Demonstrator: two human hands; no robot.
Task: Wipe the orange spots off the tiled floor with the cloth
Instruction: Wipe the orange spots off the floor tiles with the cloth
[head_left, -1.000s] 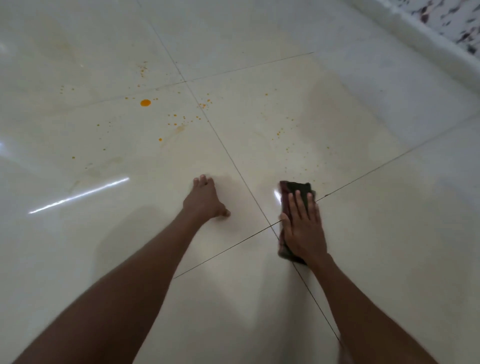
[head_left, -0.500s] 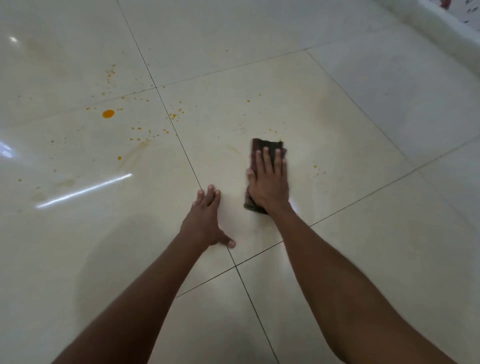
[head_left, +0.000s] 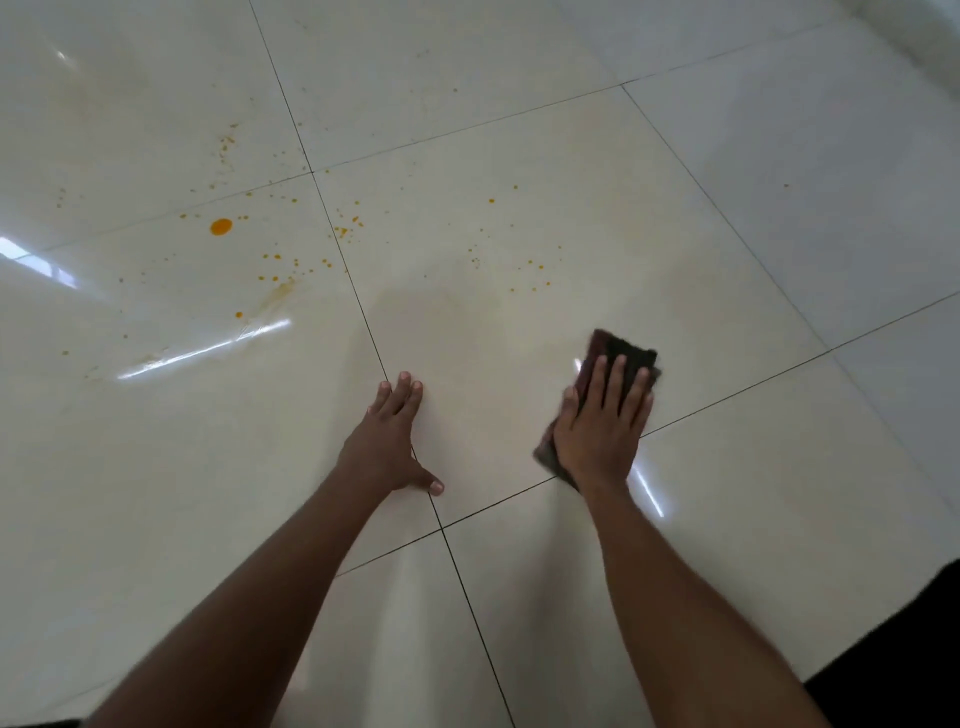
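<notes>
My right hand (head_left: 602, 426) lies flat on a dark folded cloth (head_left: 626, 351) and presses it to the glossy cream tiled floor (head_left: 519, 130). The cloth's far end sticks out past my fingertips. My left hand (head_left: 387, 441) rests palm down on the floor, fingers spread, holding nothing, across a grout line. One large orange spot (head_left: 221, 226) sits far left. Small orange specks (head_left: 530, 265) are scattered on the tile beyond the cloth, and more orange specks (head_left: 291, 265) lie left of the grout line.
Dark grout lines (head_left: 353, 291) cross the floor between large tiles. A bright light reflection (head_left: 208, 349) streaks the left tile. A dark shape (head_left: 914, 649) fills the bottom right corner.
My right hand has slid the cloth back toward me and to the right, away from the specks. The left hand stays planted. The view has shifted a little.
</notes>
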